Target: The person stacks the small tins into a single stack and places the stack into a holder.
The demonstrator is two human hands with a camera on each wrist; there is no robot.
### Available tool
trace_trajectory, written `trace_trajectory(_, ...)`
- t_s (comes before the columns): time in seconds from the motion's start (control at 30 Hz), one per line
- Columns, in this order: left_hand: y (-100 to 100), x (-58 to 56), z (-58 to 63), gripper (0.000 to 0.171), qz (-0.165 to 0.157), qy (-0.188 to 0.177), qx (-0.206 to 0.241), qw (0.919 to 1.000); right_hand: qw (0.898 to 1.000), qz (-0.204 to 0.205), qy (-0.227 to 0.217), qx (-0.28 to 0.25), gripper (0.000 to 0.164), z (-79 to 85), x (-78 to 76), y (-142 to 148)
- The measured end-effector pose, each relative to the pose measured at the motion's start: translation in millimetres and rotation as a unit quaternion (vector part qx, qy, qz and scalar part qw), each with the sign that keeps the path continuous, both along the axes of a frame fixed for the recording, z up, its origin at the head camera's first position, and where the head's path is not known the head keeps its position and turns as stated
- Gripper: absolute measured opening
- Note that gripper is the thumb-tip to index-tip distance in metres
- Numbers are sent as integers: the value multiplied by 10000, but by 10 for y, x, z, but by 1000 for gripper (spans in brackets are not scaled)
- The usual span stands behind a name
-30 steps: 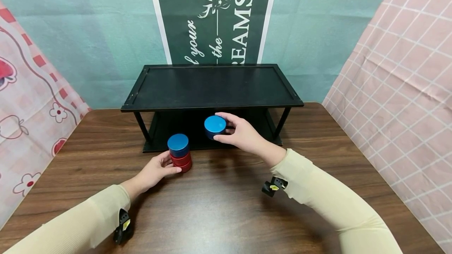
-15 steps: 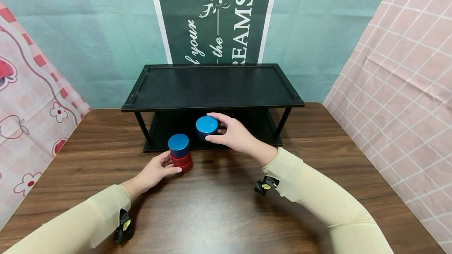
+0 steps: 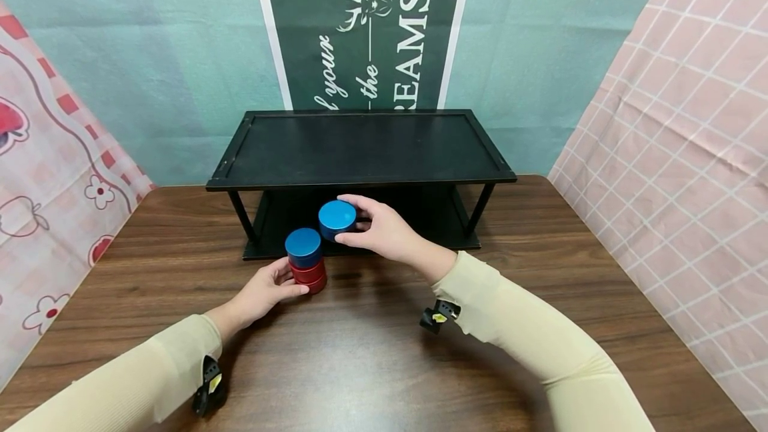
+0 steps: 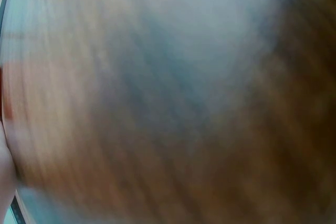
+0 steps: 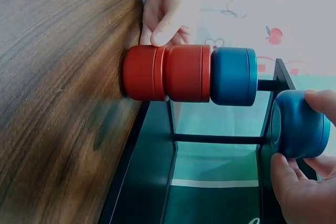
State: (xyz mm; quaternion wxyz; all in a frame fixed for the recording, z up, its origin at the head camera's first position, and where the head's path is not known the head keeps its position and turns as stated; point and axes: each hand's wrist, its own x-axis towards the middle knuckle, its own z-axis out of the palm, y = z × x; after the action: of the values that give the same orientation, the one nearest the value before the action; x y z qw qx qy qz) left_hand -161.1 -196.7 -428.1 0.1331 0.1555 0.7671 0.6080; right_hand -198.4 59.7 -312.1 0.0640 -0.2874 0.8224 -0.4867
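Note:
On the table stands an upright stack of small round tins: a lower red tin (image 5: 142, 73), another red tin (image 5: 186, 73) above it, and a blue tin (image 3: 303, 247) on top. My left hand (image 3: 264, 291) holds the stack low down, thumb in front and fingers behind the red tins. A second blue tin (image 3: 337, 217) is held upright in my right hand (image 3: 387, 233), thumb on one side and fingers on the other. It is raised, just right of the stack's top and a little higher. The left wrist view is mostly blurred.
A black two-tier shelf (image 3: 369, 149) stands behind the tins, its lower board (image 3: 414, 225) partly hidden by the right hand. The wooden table (image 3: 360, 359) extends in front. Hanging cloths border the back and both sides.
My right hand has moved left with its blue tin, from over the shelf's middle to beside the stack's top. The left hand and the stack have stayed in place.

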Motion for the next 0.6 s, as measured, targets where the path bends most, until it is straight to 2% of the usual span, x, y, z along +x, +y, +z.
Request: trace_trajectory(0.6,6,17,32,66,-1,-57,-103,9999,9996,270,-75,76,61,-64,1,-264)
